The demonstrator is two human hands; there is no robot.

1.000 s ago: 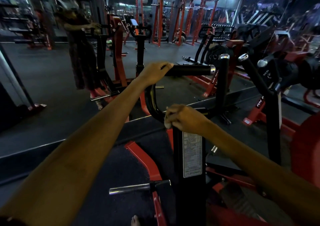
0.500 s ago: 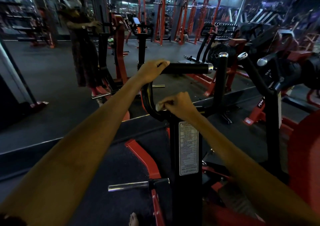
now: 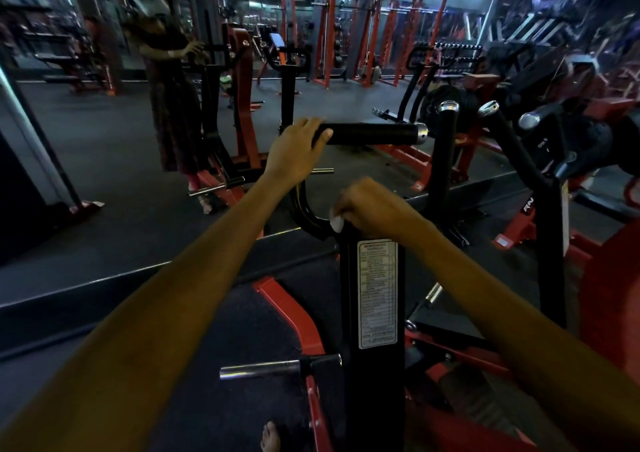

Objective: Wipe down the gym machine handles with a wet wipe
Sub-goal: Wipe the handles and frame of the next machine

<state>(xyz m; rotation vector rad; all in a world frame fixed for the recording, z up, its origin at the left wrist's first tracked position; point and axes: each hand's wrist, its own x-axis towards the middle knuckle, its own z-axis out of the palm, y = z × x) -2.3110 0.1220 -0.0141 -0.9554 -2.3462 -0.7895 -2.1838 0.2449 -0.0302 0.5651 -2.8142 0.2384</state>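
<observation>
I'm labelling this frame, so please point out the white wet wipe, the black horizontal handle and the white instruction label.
white wet wipe (image 3: 336,224), head view, exposed bunched end
black horizontal handle (image 3: 372,134), head view, mid grip
white instruction label (image 3: 377,294), head view, centre

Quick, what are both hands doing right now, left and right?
Left hand: gripping the end of the black handle.
Right hand: closed around a white wipe, pressing it on the curved black bar.

wet wipe mostly hidden inside right hand; far gym racks blurred.
</observation>
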